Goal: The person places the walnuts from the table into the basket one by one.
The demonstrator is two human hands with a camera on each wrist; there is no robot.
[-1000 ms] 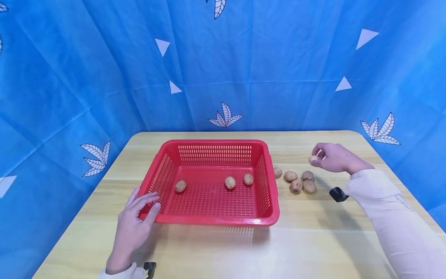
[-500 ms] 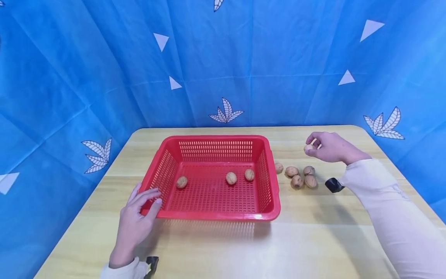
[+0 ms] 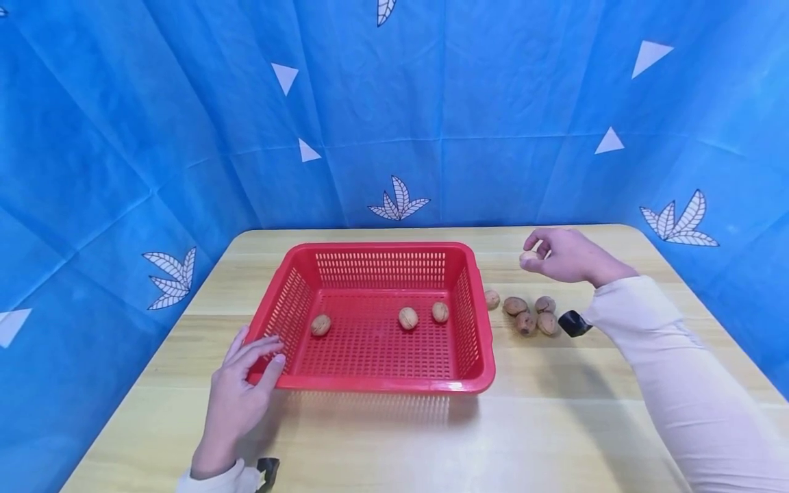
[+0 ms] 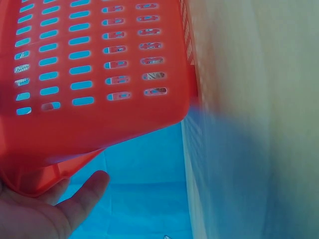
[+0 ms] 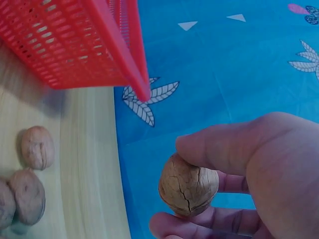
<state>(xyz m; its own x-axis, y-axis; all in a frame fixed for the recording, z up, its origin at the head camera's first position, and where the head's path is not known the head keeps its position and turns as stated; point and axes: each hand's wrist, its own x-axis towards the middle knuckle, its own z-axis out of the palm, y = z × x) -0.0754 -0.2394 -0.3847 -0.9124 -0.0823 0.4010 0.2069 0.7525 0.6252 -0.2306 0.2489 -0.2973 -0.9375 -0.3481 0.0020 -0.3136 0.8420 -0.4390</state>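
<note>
Pinching a round, cracked walnut (image 5: 185, 188), the right hand (image 3: 568, 255) hovers, left hand (image 3: 239, 394) splayed on a slotted plastic basket (image 3: 382, 385).

Head view looked forward, down across table (image 3: 425, 445). Left wrist view, very close, caught basket (image 4: 99, 117) toward 10 o'clock; right wrist view, near walnut (image 5: 187, 186), shared basket, also 10 o'clock.

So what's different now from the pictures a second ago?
The right hand has moved left toward the red basket, and a little higher in the head view, carrying the walnut it already held. Nothing new was grasped or let go. Unchanged: the left hand at the basket's near left corner, three walnuts inside, five walnuts outside on the table.
</note>
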